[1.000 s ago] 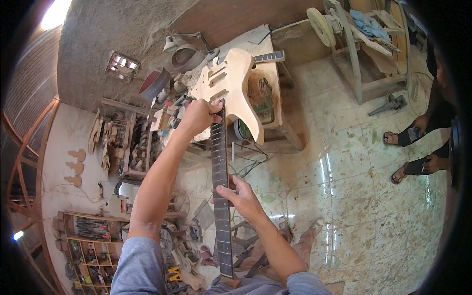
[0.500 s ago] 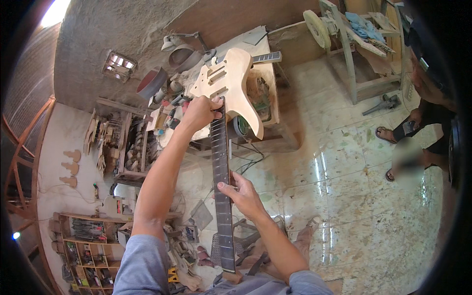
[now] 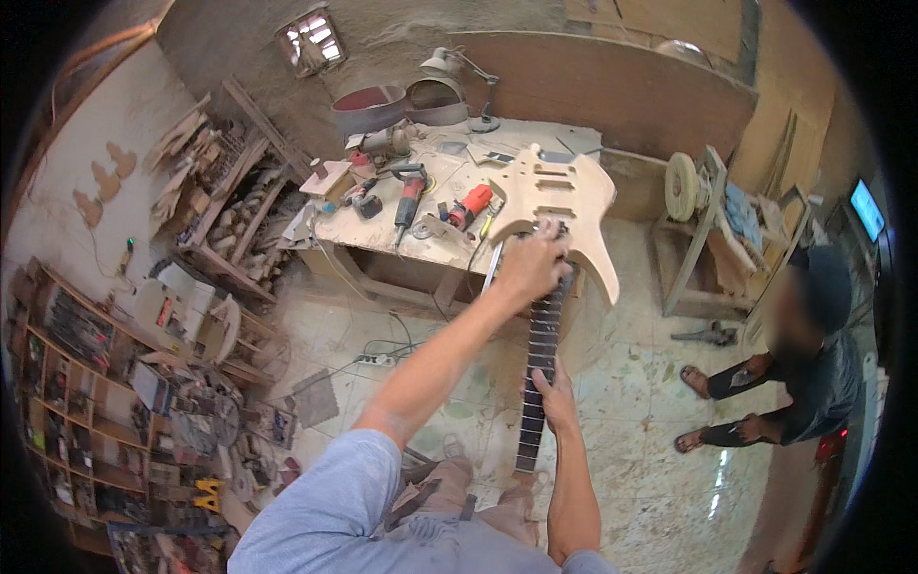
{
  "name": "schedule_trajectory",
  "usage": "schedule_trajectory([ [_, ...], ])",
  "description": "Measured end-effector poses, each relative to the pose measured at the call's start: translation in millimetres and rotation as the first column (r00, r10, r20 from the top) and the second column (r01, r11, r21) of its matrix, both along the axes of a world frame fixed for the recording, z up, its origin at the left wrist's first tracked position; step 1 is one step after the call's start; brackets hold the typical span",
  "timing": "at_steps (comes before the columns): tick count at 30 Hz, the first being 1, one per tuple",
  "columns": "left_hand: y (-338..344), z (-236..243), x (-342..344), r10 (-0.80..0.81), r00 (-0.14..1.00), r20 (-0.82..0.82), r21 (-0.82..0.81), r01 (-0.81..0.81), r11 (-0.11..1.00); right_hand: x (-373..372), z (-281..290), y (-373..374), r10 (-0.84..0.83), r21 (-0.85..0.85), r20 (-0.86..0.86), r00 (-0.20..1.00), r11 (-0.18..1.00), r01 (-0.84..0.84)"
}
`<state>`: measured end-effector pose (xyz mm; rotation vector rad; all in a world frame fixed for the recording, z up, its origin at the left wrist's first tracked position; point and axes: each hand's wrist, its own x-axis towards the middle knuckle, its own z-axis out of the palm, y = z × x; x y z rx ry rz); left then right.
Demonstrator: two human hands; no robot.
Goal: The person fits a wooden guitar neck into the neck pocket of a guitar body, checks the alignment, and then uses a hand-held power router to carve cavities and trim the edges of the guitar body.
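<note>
An unfinished electric guitar extends away from me, its pale bare-wood body (image 3: 585,210) farthest off, above the right end of the workbench. Cut-out cavities show in the body's face. The dark fretted neck (image 3: 542,335) points back toward me. My left hand (image 3: 535,260), slightly blurred, is closed over the neck where it meets the body; that joint is partly hidden beneath the fingers. Lower down, my right hand (image 3: 557,400) wraps the neck from the right side, its thumb lying over the fretboard edge.
The dusty workbench (image 3: 335,230) holds a grey-red power tool (image 3: 409,199), an orange-red tool (image 3: 470,206) and a desk lamp (image 3: 442,63). Shelves (image 3: 86,383) stand left. A seated person (image 3: 822,373) is at right, near a wooden frame with a wheel (image 3: 681,187).
My view has turned, bringing more of the bench top and the seated person into sight. The guitar now appears farther right, with both hands still on it.
</note>
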<state>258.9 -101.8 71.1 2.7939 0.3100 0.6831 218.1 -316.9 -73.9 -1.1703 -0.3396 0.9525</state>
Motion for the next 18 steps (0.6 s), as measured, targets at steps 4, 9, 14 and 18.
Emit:
schedule_trajectory([
  [4,-15,-14,-107,0.041,0.826,0.562,-0.321,0.172,0.932,-19,-1,-10,0.021,-0.085,0.241,0.97,0.996,-0.001],
  [9,-8,-129,-261,0.225,0.965,0.136,-0.844,-0.006,0.537,-88,42,43,0.149,-0.163,0.219,0.964,0.98,-0.114],
  [14,35,-149,-305,-0.159,0.986,0.056,-0.996,0.067,0.066,-143,76,165,0.228,-0.027,0.173,0.958,0.974,-0.226],
  [18,95,-129,-310,0.077,0.99,0.118,-0.986,0.108,0.129,-134,104,256,0.338,-0.078,0.431,0.837,0.937,-0.339],
])
